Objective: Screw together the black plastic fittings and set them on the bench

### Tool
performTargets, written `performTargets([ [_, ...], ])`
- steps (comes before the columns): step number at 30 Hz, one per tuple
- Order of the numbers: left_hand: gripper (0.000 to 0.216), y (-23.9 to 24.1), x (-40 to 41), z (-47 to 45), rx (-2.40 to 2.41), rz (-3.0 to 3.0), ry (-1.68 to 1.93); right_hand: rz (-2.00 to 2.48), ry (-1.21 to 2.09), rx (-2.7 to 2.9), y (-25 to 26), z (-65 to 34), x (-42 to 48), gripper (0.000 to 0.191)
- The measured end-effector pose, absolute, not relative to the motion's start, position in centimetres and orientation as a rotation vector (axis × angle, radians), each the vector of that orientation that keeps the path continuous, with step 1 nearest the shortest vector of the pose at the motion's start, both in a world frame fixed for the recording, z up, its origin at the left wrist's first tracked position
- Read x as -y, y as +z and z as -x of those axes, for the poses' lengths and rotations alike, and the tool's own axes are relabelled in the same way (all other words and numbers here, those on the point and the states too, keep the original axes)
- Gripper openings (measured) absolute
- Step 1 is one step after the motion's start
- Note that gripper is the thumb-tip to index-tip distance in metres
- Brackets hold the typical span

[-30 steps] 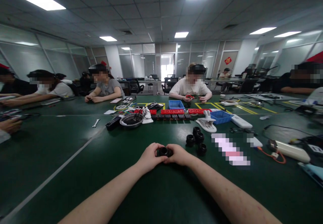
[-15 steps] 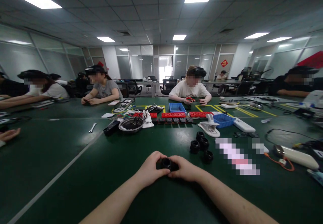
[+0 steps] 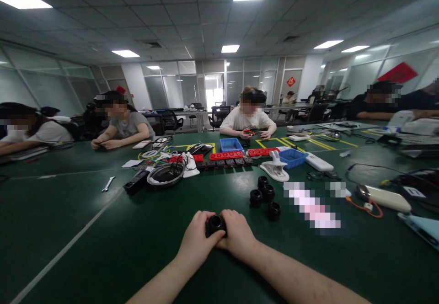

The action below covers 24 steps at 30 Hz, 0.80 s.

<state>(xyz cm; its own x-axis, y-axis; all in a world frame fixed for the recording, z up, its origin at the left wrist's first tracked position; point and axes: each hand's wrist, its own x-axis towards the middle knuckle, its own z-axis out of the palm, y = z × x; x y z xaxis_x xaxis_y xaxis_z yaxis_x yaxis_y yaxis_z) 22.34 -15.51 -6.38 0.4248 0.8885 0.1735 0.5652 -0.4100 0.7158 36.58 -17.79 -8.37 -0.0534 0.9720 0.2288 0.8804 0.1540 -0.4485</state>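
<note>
My left hand (image 3: 196, 236) and my right hand (image 3: 238, 234) are both closed round a black round fitting (image 3: 216, 222) with a hole in its top, low over the green table (image 3: 144, 249). The left thumb lies across its near side, and the right fingers wrap its far and right sides. Just beyond my right hand stand several similar black fittings (image 3: 255, 197), grouped on the tabletop. The lower part of the held fitting is hidden by my hands.
Farther up the table are a metal bowl (image 3: 165, 174), a white clip stand (image 3: 275, 168), blue bins (image 3: 231, 145) and red socket strips (image 3: 226, 155). A wrench (image 3: 108, 184) lies at the left. A cream cylindrical device (image 3: 386, 197) lies at the right. Co-workers (image 3: 247, 116) sit across.
The view has turned slightly right, so the scene shifts left. My right hand has closed more fully around the fitting, whose opening now shows more plainly.
</note>
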Motion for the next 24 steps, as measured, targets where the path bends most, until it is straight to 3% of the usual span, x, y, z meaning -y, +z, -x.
performTargets([
  [4,0.03,-6.6,15.2,-22.1,-1.145,-2.165,0.686,1.579,0.399,2.067,-7.9,-37.3,17.7,0.061],
  [9,0.035,-6.2,14.6,-21.1,-0.909,-2.151,0.557,1.366,0.737,2.231,-7.1,-39.4,16.9,0.033],
  [12,0.035,-6.4,14.5,-21.0,-0.874,-2.125,0.56,1.259,0.812,2.231,-7.3,-39.9,16.6,0.032],
  [19,0.034,-6.4,14.8,-21.4,-0.934,-2.097,0.578,1.307,0.803,2.203,-8.2,-39.8,16.1,0.034],
  [24,0.032,-6.6,15.3,-21.8,-1.097,-2.139,0.659,1.553,0.45,2.151,-8.6,-38.4,16.8,0.039],
])
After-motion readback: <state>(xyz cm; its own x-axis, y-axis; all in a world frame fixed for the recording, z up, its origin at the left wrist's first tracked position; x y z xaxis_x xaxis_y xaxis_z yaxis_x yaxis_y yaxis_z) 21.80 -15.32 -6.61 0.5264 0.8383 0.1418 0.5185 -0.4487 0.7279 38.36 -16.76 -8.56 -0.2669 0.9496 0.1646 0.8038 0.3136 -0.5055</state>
